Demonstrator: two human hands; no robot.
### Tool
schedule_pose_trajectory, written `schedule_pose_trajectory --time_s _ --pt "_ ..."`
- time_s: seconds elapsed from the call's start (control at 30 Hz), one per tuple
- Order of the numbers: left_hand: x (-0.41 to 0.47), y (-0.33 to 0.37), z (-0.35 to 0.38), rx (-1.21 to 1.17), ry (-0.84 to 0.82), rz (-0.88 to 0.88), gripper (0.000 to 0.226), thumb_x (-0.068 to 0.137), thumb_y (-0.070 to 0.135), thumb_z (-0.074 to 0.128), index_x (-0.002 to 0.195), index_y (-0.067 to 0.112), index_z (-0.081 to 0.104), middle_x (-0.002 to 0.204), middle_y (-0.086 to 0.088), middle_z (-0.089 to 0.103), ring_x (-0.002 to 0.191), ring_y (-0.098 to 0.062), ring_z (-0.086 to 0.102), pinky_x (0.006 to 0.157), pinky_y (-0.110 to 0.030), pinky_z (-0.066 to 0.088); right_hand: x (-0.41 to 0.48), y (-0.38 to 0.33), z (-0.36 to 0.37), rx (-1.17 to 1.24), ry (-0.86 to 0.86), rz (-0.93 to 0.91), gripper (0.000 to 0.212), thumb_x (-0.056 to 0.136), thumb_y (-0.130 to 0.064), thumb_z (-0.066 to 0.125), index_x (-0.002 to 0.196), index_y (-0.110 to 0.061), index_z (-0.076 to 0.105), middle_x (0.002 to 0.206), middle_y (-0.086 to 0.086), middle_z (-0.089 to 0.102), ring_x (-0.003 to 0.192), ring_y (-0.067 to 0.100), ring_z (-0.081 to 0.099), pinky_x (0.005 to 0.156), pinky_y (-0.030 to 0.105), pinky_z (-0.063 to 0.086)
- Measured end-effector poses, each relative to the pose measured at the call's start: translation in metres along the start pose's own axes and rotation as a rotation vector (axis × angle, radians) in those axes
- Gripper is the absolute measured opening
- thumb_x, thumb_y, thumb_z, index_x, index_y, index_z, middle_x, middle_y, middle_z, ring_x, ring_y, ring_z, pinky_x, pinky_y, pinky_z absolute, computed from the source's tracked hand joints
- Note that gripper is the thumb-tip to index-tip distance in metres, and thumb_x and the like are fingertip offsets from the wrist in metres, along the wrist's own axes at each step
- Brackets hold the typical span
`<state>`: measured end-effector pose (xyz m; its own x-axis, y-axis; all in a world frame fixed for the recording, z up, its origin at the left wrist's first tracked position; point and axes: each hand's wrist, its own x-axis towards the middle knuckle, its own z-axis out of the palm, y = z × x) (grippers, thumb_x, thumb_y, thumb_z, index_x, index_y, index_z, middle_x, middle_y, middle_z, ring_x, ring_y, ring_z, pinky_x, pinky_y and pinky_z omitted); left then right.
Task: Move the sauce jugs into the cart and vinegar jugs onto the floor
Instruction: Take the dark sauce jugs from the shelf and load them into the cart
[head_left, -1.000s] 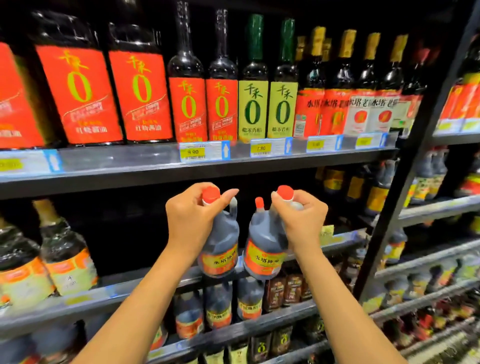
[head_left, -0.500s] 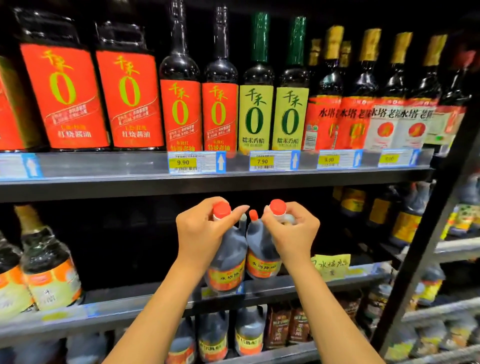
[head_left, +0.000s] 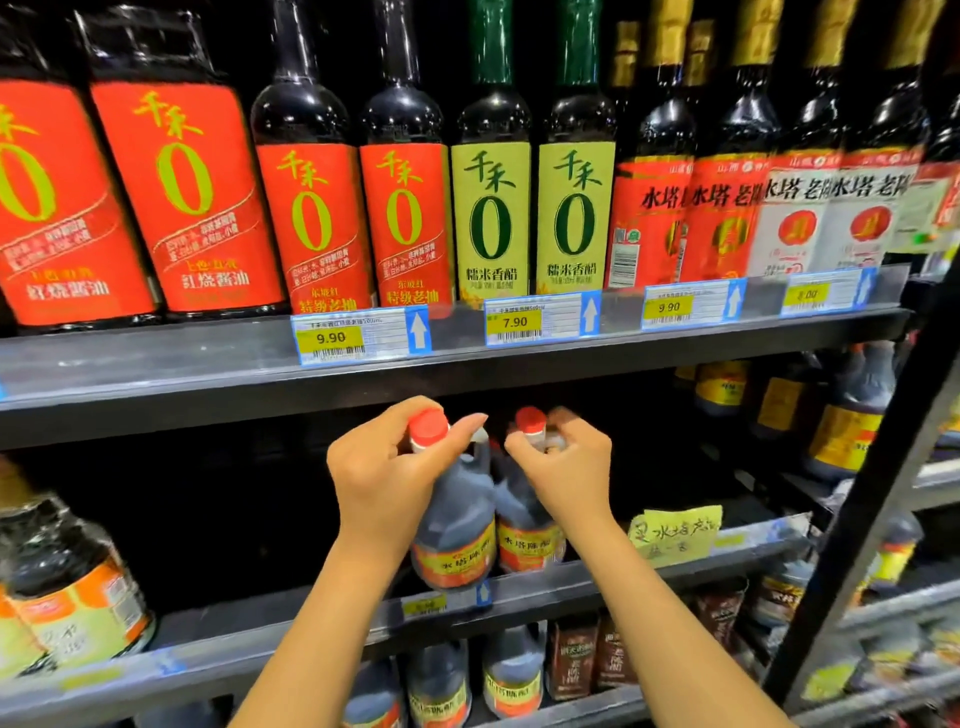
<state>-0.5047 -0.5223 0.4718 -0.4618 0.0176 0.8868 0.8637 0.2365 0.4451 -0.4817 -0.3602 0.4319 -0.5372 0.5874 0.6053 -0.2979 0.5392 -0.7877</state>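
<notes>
Two small dark jugs with red caps and orange-yellow labels are side by side at the middle shelf's front edge. My left hand grips the left jug by its neck and handle, fingers curled under the cap. My right hand grips the right jug at its neck and handle. The right hand is slightly blurred. Both jugs hang upright just over the shelf lip; I cannot tell whether their bases touch the shelf. No cart or floor is in view.
The top shelf carries tall dark bottles with red and green labels, behind price tags. More jugs stand at the right and on the lower shelf. A large bottle stands at left. A black upright post crosses the right side.
Both hands with their jugs have moved up and in toward the middle shelf. The camera has come closer to the shelves, so everything looks larger.
</notes>
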Motion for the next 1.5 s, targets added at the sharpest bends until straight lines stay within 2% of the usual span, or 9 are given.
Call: schedule_pose_trajectory --time_s 0.13,0.23,0.37,0.53,0.83,1.03,1.13,1.23,1.5 --pt "0.002 0.001 -0.013 0.013 0.042 -0.020 0.048 0.079 0.058 0.061 0.062 0.014 0.060 0.053 0.005 0.050 0.052 -0.016 0.045 0.052 -0.031 0.041 -0.016 0.002 -0.010 -0.439 -0.119 -0.035 0.059 0.075 -0.064 0.056 0.102 -0.011 0.053 0.116 0.010 0.047 0.119 0.025 0.035 0.101 0.044 0.033" --pt "0.004 -0.001 -0.015 0.120 0.019 0.053 0.053 0.082 0.060 0.057 0.060 0.012 0.061 0.050 0.002 0.051 0.050 -0.017 0.046 0.051 -0.027 0.039 -0.046 -0.002 -0.013 -0.349 -0.036 -0.276 0.078 0.072 -0.068 0.059 0.127 -0.015 0.042 0.135 0.011 0.036 0.129 0.020 0.029 0.106 0.034 0.026" --pt "-0.001 -0.013 -0.016 0.158 0.019 0.036 0.053 0.083 0.060 0.057 0.063 0.011 0.062 0.051 0.002 0.053 0.049 -0.016 0.047 0.052 -0.026 0.040 -0.083 -0.011 0.007 -0.101 -0.487 -0.076 0.097 0.064 -0.061 0.074 0.141 -0.032 0.024 0.143 -0.016 0.027 0.131 -0.005 0.027 0.106 0.016 0.031" --pt "-0.004 -0.021 -0.019 0.121 0.015 0.054 0.049 0.082 0.055 0.063 0.067 0.009 0.066 0.058 0.004 0.058 0.054 -0.013 0.052 0.055 -0.025 0.045 -0.085 -0.003 0.054 -0.030 -0.593 0.095 0.078 0.050 -0.055 0.082 0.116 -0.042 0.042 0.115 -0.024 0.056 0.106 -0.010 0.054 0.086 0.016 0.050" --pt "-0.005 -0.036 -0.022 0.005 -0.095 -0.039 0.047 0.068 0.054 0.071 0.083 0.010 0.069 0.075 0.008 0.066 0.073 -0.004 0.061 0.068 -0.008 0.045 -0.073 0.007 0.079 -0.245 -0.562 0.158 0.065 0.050 -0.056 0.077 0.104 -0.027 0.055 0.079 -0.021 0.057 0.061 -0.018 0.046 0.051 -0.004 0.034" --pt "-0.011 -0.070 -0.017 0.096 -0.231 -0.285 0.043 0.069 0.059 0.070 0.080 0.018 0.060 0.058 -0.004 0.058 0.054 -0.007 0.046 0.057 -0.025 0.048 -0.080 0.013 0.086 -0.298 -0.640 0.258 0.040 0.057 -0.045 0.079 0.087 -0.020 0.066 0.080 -0.008 0.068 0.078 0.004 0.065 0.060 0.014 0.045" --pt "-0.007 -0.075 -0.011 -0.008 -0.264 -0.422 0.035 0.073 0.024 0.079 0.103 0.021 0.061 0.087 0.010 0.062 0.083 -0.006 0.059 0.069 -0.001 0.042 -0.075 0.013 0.090 -0.284 -0.658 0.319 0.065 0.053 -0.055 0.079 0.103 -0.018 0.064 0.093 -0.005 0.070 0.090 0.009 0.065 0.069 0.021 0.049" --pt "-0.009 -0.079 -0.011 0.029 -0.313 -0.459 0.035 0.073 0.023 0.079 0.102 0.024 0.060 0.088 0.010 0.063 0.083 -0.006 0.061 0.075 -0.013 0.050 -0.077 0.014 0.085 -0.315 -0.699 0.333 0.084 0.050 -0.059 0.081 0.116 -0.014 0.057 0.109 -0.002 0.067 0.103 0.014 0.063 0.078 0.023 0.051" --pt "-0.075 -0.083 -0.037 -0.040 -0.294 -0.606 0.093 0.054 0.038 0.090 0.133 0.026 0.041 0.119 0.009 0.056 0.106 -0.006 0.057 0.085 -0.025 0.048 -0.110 0.023 0.021 -0.256 0.197 0.052 0.078 0.067 -0.038 0.082 0.128 -0.011 0.041 0.125 0.005 0.040 0.118 0.020 0.037 0.099 0.031 0.038"
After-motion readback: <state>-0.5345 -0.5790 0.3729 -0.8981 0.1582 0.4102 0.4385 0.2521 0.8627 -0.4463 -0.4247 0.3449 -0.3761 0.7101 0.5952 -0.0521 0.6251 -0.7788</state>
